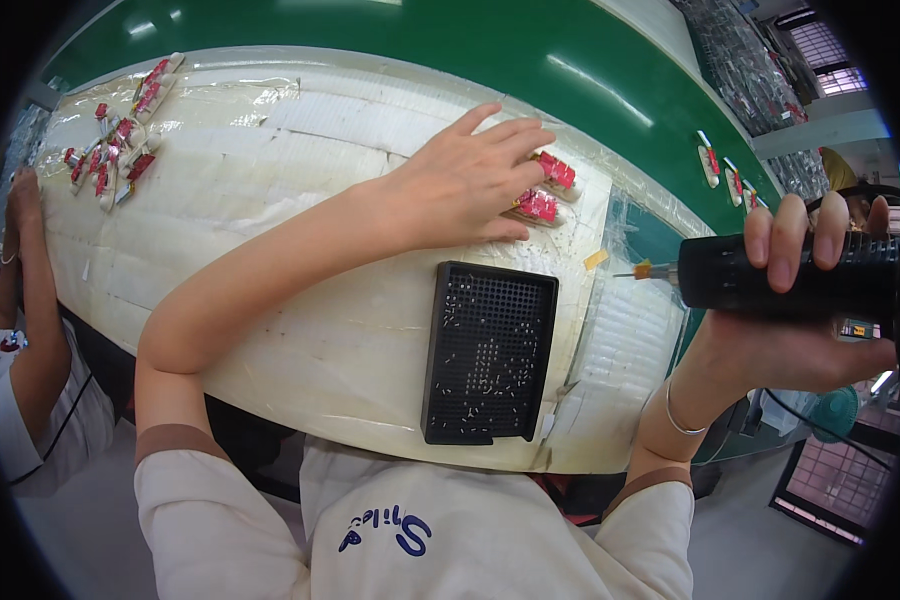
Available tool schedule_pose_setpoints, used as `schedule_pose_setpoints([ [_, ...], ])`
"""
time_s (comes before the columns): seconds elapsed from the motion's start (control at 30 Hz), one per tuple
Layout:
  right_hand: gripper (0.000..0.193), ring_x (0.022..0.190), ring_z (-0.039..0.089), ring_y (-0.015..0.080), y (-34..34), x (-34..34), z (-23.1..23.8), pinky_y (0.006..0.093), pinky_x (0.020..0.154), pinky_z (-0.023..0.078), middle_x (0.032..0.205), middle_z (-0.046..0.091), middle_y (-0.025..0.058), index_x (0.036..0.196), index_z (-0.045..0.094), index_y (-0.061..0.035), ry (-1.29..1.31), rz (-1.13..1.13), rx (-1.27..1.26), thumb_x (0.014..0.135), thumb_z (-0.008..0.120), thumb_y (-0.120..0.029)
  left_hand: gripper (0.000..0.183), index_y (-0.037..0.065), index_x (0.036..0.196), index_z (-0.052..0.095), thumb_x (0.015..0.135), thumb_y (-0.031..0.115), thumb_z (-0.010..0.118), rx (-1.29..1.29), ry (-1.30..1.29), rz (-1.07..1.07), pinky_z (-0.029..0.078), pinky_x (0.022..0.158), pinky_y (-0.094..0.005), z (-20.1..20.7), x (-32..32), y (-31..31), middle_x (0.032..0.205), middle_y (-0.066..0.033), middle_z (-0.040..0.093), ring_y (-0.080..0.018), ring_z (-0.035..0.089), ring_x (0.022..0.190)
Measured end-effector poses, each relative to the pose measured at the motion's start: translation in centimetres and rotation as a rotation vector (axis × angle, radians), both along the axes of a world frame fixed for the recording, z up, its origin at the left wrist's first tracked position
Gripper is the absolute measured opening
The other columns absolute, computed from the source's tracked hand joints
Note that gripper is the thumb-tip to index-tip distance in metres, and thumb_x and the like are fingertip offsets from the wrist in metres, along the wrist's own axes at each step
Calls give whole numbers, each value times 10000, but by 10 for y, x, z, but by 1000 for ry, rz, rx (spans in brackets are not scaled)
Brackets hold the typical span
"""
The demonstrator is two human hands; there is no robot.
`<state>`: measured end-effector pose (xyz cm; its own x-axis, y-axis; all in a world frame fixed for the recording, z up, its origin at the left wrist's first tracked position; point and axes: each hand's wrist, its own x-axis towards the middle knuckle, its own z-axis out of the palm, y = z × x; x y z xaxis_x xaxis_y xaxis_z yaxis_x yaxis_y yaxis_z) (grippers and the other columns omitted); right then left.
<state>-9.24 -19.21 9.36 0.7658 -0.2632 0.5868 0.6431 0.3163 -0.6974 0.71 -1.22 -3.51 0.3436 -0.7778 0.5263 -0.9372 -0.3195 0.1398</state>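
Plenty of room on the surface [310,335] between the left forearm [280,255] and the black tray [436,340], a hand slips through there! Past that forearm, more space runs left, until the red-and-cream cluster [112,155] blocks the far left corner. Tighter rightward: tray by the near edge, left hand [475,178] toward the far edge, the driver [735,272] jutting across the right end.
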Motion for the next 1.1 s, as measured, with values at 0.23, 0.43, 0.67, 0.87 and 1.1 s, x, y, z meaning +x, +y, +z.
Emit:
schedule_pose_setpoints([
  [0.23,916,521,406,103,31,-33,-39,255,486,360,764,381,10,1344,312,-166,63,-27,-82,684,460,-785,291,-27,878,589,706,202,637,522,352,-194,415,842,-321,59,-91,30,1000,-149,535,-239,501,963],
  [0.43,959,469,425,128,37,-43,-52,284,444,393,728,400,28,1371,242,-188,72,70,-153,664,404,-815,241,-56,837,616,714,142,553,536,113,-205,422,844,-345,64,-139,50,921,-159,539,-265,508,910],
  [0.67,970,463,457,152,32,-40,-60,310,465,428,706,429,51,1337,226,-176,33,95,-280,641,389,-832,242,-59,820,637,696,127,545,520,128,-317,424,891,-385,70,-138,49,892,-157,550,-281,533,903],
  [0.87,975,468,466,172,27,-40,-67,337,481,435,707,437,60,1320,223,-181,122,83,-306,623,391,-842,367,-83,958,609,740,207,554,496,100,-373,402,933,-396,63,-133,42,1068,-197,559,-313,519,1039],
  [1.1,967,471,469,174,26,-42,-67,339,490,437,701,440,60,1311,226,-191,125,85,-289,617,396,-842,617,-95,1161,497,831,426,494,458,206,-335,348,991,-416,44,-139,34,1252,-274,442,-370,432,1178],
])
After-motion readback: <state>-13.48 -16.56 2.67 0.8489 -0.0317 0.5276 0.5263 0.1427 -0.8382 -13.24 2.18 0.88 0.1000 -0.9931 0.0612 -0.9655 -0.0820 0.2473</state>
